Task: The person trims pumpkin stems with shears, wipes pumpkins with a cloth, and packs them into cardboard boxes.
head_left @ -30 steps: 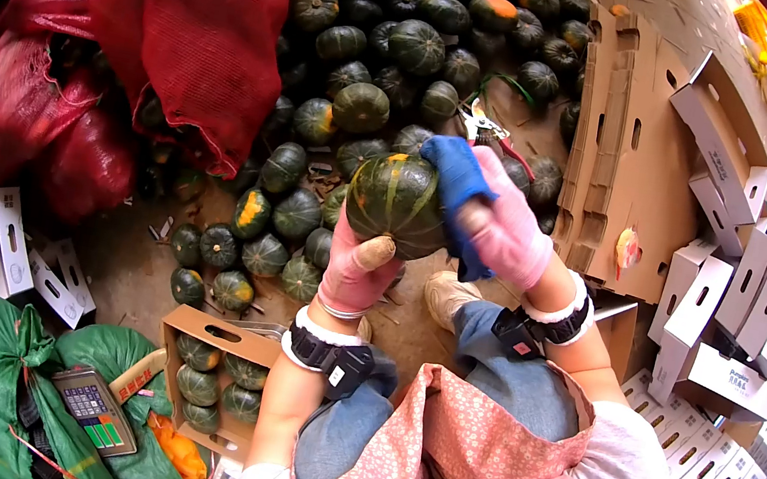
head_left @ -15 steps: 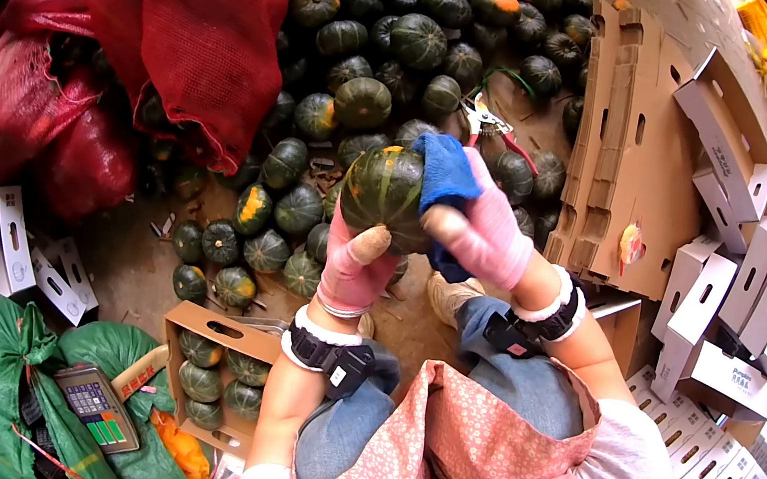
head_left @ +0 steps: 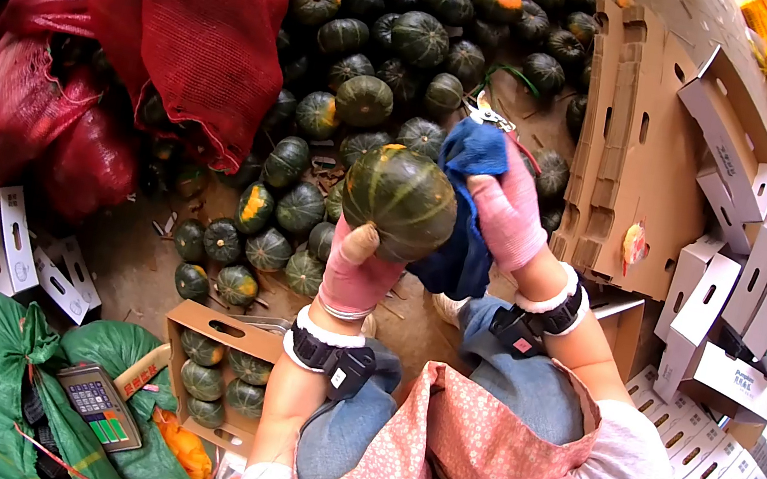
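**Right hand and blue cloth shifted outward since half a second ago, baring more of the squash**

One dark green, pale-striped kabocha squash [head_left: 402,204] is held up in front of the person, above the floor [head_left: 137,259]. Beneath its lower left side, the pink-gloved left hand [head_left: 361,271] is clamped on it, thumb across the near face. The gloved right hand [head_left: 512,215] is closed on a bunched blue cloth [head_left: 467,238], at the squash's right side; whether cloth and rind touch, I cannot tell.

It probably feels dense and rather heavy, with a stiff, smooth rind that could slide against fabric but should not dent easily. Cupping it low, with the palm beneath, looks the safest hold.

Beyond the cloth, and partly hidden by it, lie red-handled pruning shears [head_left: 490,115], awkward to reach past. Loose squashes [head_left: 363,101] crowd the floor ahead, beside a red mesh sack [head_left: 186,24]. Flattened cardboard [head_left: 652,183] is stacked to the right. Near the left forearm, a cardboard box [head_left: 213,321] holds smaller squashes [head_left: 202,382].
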`<state>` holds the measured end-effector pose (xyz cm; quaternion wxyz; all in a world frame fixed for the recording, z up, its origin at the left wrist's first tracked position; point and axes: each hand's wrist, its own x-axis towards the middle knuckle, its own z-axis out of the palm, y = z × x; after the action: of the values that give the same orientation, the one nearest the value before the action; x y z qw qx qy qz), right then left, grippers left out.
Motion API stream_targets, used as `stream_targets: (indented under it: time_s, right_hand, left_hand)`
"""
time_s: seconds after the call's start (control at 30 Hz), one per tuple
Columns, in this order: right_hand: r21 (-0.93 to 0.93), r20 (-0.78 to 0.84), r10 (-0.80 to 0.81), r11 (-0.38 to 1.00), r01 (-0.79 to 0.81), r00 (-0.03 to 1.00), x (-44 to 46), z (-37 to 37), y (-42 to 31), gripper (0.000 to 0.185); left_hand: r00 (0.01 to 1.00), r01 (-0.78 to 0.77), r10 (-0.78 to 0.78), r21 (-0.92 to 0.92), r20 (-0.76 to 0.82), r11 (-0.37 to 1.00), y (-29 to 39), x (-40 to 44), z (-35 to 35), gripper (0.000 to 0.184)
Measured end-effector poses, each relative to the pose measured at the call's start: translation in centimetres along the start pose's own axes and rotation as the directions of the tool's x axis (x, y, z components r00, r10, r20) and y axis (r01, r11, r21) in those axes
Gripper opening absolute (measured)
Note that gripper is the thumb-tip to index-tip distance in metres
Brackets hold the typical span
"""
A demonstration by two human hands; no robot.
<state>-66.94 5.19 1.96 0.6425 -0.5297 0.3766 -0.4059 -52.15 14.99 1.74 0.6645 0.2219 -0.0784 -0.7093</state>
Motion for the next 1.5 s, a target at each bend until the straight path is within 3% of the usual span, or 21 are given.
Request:
stream_targets:
  time_s: [0.03, 0.1, 0.2, 0.27, 0.37, 0.4, 0.53, 0.63, 0.83, 0.93, 1.03, 1.17, 1.27, 1.37, 1.43, 1.47, 1.5]
  right_hand:
    - [-0.04, 0.017, -0.09, 0.995, 0.091, 0.996, 0.6, -0.5, 0.2, 0.02]
    - [-0.043, -0.034, -0.105, 0.994, 0.103, 0.994, 0.6, -1.0, -0.2, 0.014]
    - [0.162, 0.074, 0.079, 0.983, -0.09, 0.994, 0.1, -1.4, -1.9, 0.02]
    - [0.251, 0.129, 0.102, 0.959, -0.132, 0.986, -0.2, -1.5, -2.0, 0.025]
    - [0.094, 0.092, 0.083, 0.991, -0.092, 0.992, -0.8, -1.6, -3.1, 0.023]
    - [-0.074, 0.128, -0.118, 0.989, 0.128, 0.985, -0.7, -2.1, -2.7, 0.024]
    - [-0.44, 0.261, -0.317, 0.802, 0.405, 0.912, -0.8, -2.1, -5.2, 0.032]
    - [-0.483, 0.353, -0.417, 0.686, 0.545, 0.837, -0.9, -1.7, -4.8, 0.034]
    - [-0.417, 0.409, -0.322, 0.766, 0.489, 0.853, -0.4, -2.0, -4.5, 0.044]
    - [-0.38, 0.432, -0.319, 0.784, 0.491, 0.844, -0.2, -2.0, -4.2, 0.045]
    - [-0.35, 0.464, -0.297, 0.804, 0.481, 0.835, 0.1, -2.2, -3.8, 0.047]
    - [-0.366, 0.454, -0.255, 0.821, 0.439, 0.854, -0.1, -1.8, -3.9, 0.051]
    - [-0.269, 0.434, -0.273, 0.87, 0.413, 0.859, -0.3, -1.9, -3.3, 0.055]
    - [-0.13, 0.345, -0.241, 0.945, 0.301, 0.907, -0.7, -1.1, -2.9, 0.058]
    - [-0.016, 0.257, -0.132, 0.99, 0.141, 0.957, -1.2, -0.9, -1.4, 0.057]
    - [0.037, 0.146, -0.069, 0.997, 0.065, 0.987, -1.3, -0.2, -0.6, 0.049]
    - [0.134, 0.081, 0.096, 0.985, -0.107, 0.992, -0.9, 0.1, 0.9, 0.042]
  left_hand:
    - [1.0, -0.003, 0.003, -0.015, 0.002, 1.0, -0.2, 0.0, -0.5, 0.071]
    - [1.0, -0.006, 0.006, -0.041, 0.003, 0.999, -0.6, 0.0, -1.5, 0.071]
    - [0.999, 0.025, -0.022, -0.136, 0.026, 0.99, -0.8, 0.1, -1.8, 0.071]
    - [1.0, 0.028, -0.027, -0.087, 0.016, 0.996, -0.6, 0.1, -1.6, 0.072]
    - [0.998, -0.057, 0.061, 0.12, -0.028, 0.991, 0.0, 0.3, -0.6, 0.079]
    - [0.993, -0.098, 0.109, 0.211, -0.042, 0.973, 0.3, 0.5, -0.3, 0.082]
    - [0.977, -0.156, 0.207, 0.487, -0.053, 0.86, 1.5, 0.6, 0.8, 0.091]
    - [0.974, -0.145, 0.22, 0.588, -0.057, 0.796, 1.8, 0.4, 0.9, 0.091]
    - [0.959, -0.225, 0.282, 0.708, 0.039, 0.669, 1.7, 0.2, -0.1, 0.089]
    - [0.944, -0.278, 0.303, 0.81, 0.131, 0.516, 2.2, 0.1, 0.1, 0.086]
    - [0.936, -0.307, 0.304, 0.838, 0.179, 0.451, 2.5, 0.1, -0.1, 0.083]
    - [0.935, -0.304, 0.306, 0.85, 0.18, 0.431, 2.4, 0.1, -0.7, 0.081]
    - [0.938, -0.287, 0.305, 0.86, 0.163, 0.422, 2.4, 0.0, -0.7, 0.079]
    - [0.94, -0.272, 0.307, 0.875, 0.151, 0.401, 2.5, -0.1, -0.8, 0.08]
    - [0.948, -0.243, 0.296, 0.868, 0.118, 0.434, 2.5, -0.1, -1.0, 0.08]
    - [0.964, -0.181, 0.265, 0.808, 0.031, 0.561, 2.4, -0.2, -1.1, 0.082]
    - [0.958, -0.176, 0.287, 0.777, -0.006, 0.605, 2.3, -0.2, -1.2, 0.083]
